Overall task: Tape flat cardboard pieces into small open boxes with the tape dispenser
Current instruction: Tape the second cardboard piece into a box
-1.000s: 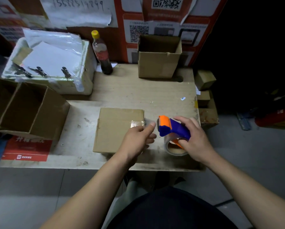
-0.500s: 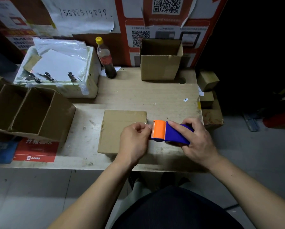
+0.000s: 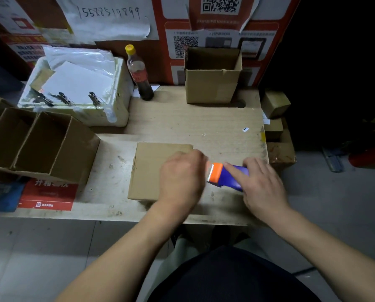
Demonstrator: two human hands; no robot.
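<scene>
A flat cardboard piece [image 3: 151,168] lies on the wooden table [image 3: 182,123] near its front edge. My left hand [image 3: 182,177] rests over the cardboard's right edge; it is blurred and its fingertips are hidden, so its hold is unclear. My right hand [image 3: 260,184] grips the blue and orange tape dispenser [image 3: 225,176], index finger stretched along its top. The dispenser's orange head sits just right of the cardboard, close to my left hand.
Open cardboard boxes [image 3: 36,144] stand at the left; another open box [image 3: 212,79] stands at the back. A white foam box [image 3: 114,110] with papers and clips and a dark bottle [image 3: 139,75] are at the back left. Small boxes [image 3: 275,103] sit off the table's right edge.
The dispenser has dropped flat against the table, its tape roll now hidden. My left hand has slid onto the cardboard's right edge beside the orange head.
</scene>
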